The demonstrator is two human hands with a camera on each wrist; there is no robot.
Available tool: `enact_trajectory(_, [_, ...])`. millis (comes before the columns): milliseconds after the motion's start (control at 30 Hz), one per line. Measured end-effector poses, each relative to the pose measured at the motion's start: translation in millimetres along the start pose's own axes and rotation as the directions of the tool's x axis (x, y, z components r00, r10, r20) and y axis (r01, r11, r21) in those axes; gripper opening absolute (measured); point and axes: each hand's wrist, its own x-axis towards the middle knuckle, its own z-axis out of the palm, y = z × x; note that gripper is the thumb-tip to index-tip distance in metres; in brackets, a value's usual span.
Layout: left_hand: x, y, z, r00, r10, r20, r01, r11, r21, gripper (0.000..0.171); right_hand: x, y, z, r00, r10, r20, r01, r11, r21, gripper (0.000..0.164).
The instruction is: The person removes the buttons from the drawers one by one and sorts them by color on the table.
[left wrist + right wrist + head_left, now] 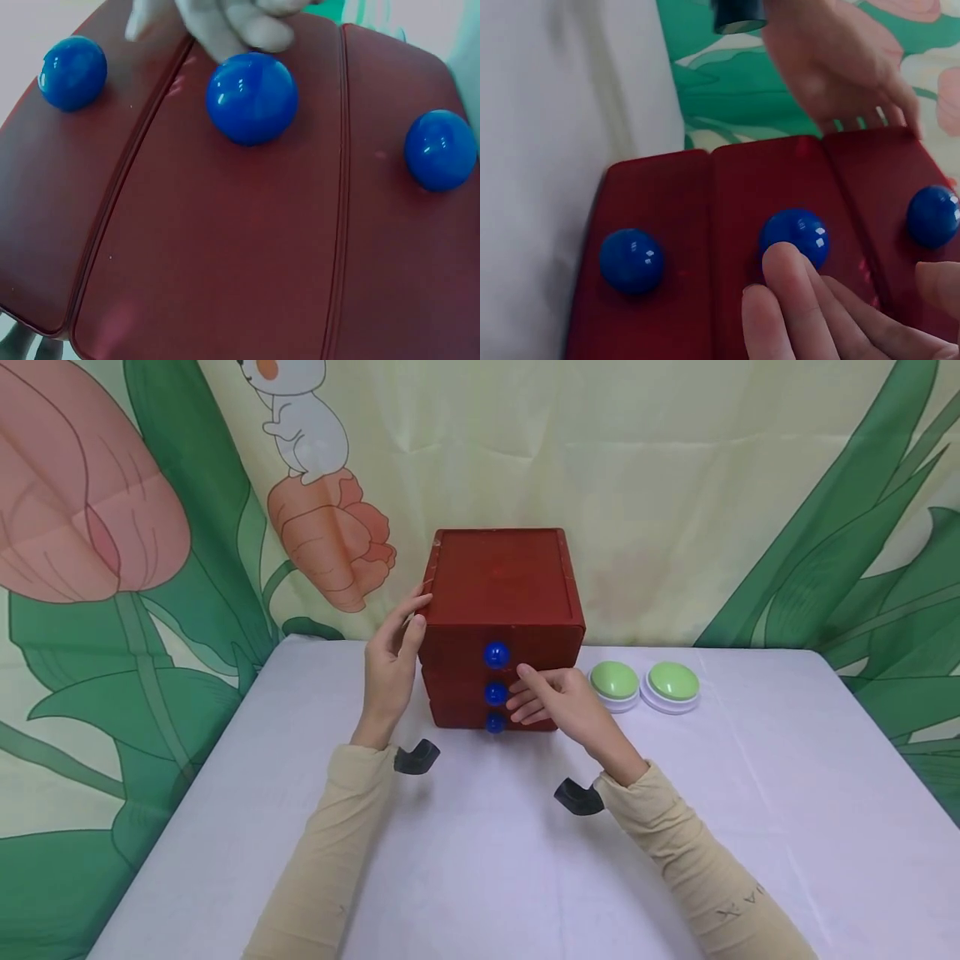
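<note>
A dark red cabinet with three stacked drawers stands at the back of the table, each drawer front bearing a round blue knob. My left hand rests against the cabinet's left side, fingers along its upper edge and thumb near the front corner. In front of the drawers is my right hand, its fingertips right beside the middle knob and its thumb apart above them. In the right wrist view, the extended fingers overlap the middle knob. All three drawers look pushed in.
Two green push buttons on white bases sit to the right of the cabinet. A white cloth covers the table. Right behind hangs a printed curtain with leaves, a tulip and a rabbit. Black wrist mounts stick out from both sleeves.
</note>
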Motion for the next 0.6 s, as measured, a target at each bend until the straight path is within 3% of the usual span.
enact_trajectory(200, [7.1,0.5,-0.3,0.997,0.042,0.060,-0.045,0.998,0.041,0.032,4,11,4,0.998,0.043,0.045,-0.042,0.999,-0.011,0.053])
enact_trajectory(600, [11.2,-9.9,-2.7,0.988,0.095,0.121,-0.115,0.978,0.174,0.029,13,22,24,0.996,0.051,0.073,-0.051,0.999,0.000,0.053])
